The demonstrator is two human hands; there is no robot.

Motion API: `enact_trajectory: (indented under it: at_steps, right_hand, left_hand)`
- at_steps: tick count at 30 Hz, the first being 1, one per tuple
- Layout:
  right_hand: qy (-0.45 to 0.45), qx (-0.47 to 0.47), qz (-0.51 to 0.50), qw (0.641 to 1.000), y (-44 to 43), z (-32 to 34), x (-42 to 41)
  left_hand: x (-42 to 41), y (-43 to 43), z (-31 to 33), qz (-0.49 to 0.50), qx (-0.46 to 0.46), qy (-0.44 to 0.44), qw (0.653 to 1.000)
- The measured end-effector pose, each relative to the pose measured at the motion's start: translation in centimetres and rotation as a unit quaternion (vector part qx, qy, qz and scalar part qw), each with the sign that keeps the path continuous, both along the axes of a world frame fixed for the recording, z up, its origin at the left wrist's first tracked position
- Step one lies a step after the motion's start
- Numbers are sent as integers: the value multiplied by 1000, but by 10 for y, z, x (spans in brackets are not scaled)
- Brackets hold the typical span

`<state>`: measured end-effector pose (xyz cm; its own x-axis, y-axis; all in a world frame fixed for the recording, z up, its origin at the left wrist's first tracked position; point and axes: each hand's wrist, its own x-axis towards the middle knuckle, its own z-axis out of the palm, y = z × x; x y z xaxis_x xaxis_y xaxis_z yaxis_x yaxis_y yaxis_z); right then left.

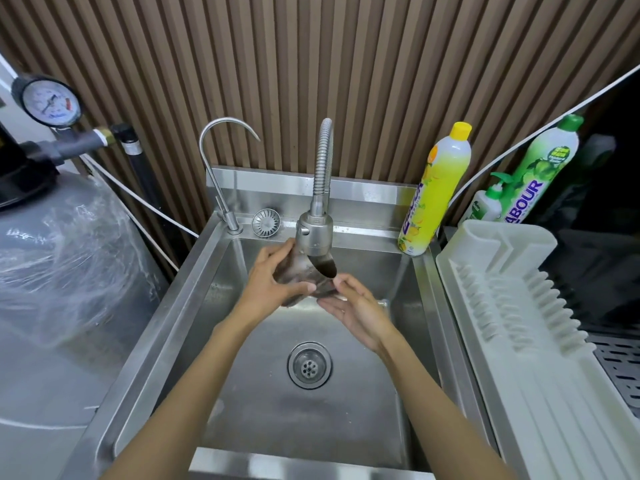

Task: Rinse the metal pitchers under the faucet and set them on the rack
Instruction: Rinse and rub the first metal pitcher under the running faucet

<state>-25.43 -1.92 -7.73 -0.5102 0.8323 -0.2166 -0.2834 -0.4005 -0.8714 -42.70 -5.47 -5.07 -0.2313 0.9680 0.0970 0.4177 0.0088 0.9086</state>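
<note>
Both bare forearms are stretched forward and brought together below the faucet (314,237). The left hand (273,278) is held just left of the faucet, fingers and thumb curled round the pitcher (296,271). The right hand (353,310) is held lower right of it, palm up, fingers loosely straight against the pitcher.

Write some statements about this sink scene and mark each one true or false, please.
1. The left hand grips the pitcher below the faucet. True.
2. A pitcher already stands on the rack. False: no pitcher is on it.
3. The yellow bottle stands at the back right corner of the sink. True.
4. The strainer sits in the drain. False: it lies on the back ledge.
5. The right hand holds a sponge. False: its fingers are open beside the pitcher.
</note>
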Motion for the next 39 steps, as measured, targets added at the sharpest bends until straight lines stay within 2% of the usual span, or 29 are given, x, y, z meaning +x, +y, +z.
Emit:
enact_trajectory:
  at_steps: [4,8,13,16,19,20,21,23,27,31,34,37,39]
  right_hand:
    - [-19,-21,11,1000,-6,-3,2]
    - [-135,24,-15,990,-1,7,7]
    - [-293,142,-16,945,12,35,18]
    - [-404,248,5,880,16,53,21]
    - [-528,380,8,759,14,63,18]
    - [-547,407,-3,731,12,65,17]
    - [-551,422,-15,720,11,66,15]
    - [-526,427,-30,735,11,65,14]
    - [-396,375,-22,838,18,60,17]
    - [-261,271,2,927,24,48,21]
    - [-102,143,9,984,22,32,10]
    - [41,19,0,999,18,19,-5]
    - [93,-37,-7,995,14,12,-14]
  left_hand:
    - [-1,-11,5,26,-18,69,997]
    - [8,-19,5,40,-61,108,991]
    - [19,-23,-9,32,-122,-27,992]
    - [26,-21,-21,20,-131,-110,985]
    - [33,-16,-30,7,-124,-186,975]
    - [35,-13,-31,-1,-117,-215,969]
    - [38,-9,-31,-6,-108,-231,967]
    - [43,0,-28,0,-82,-232,969]
    - [47,12,-18,55,4,-228,972]
    - [40,9,-11,88,95,-150,980]
    - [32,2,-5,78,132,-84,985]
    - [23,-5,1,45,117,-29,992]
    - [17,-7,4,23,92,22,995]
